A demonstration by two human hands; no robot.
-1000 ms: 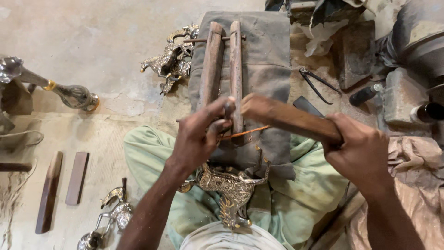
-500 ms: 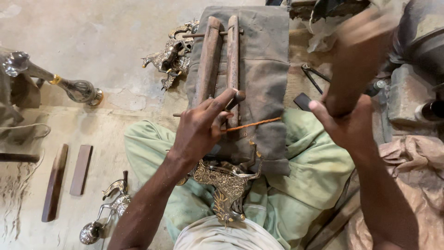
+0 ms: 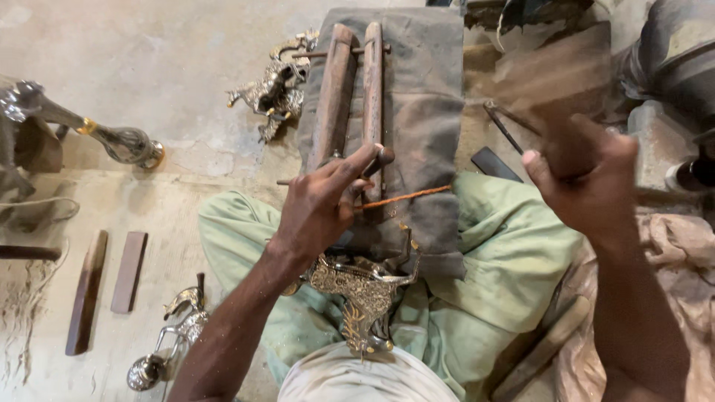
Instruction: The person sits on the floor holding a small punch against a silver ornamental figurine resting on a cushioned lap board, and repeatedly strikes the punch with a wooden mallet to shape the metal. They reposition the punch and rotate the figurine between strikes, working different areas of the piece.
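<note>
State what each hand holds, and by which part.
Left hand pinches a thin dark metal punch near its top; right hand grips a blurred brown wooden mallet by its handle.

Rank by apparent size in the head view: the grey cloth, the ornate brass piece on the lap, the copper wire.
1. Grey cloth
2. Brass piece
3. Copper wire, thinnest by far

Shiny, ornate brass casting (image 3: 361, 298) in the lap; thin coppery rod (image 3: 406, 196); worn, matt wooden bars (image 3: 350, 89) on coarse, dusty grey cloth (image 3: 424, 112); rough concrete floor (image 3: 134, 59); soft green fabric trousers (image 3: 491, 260).
</note>
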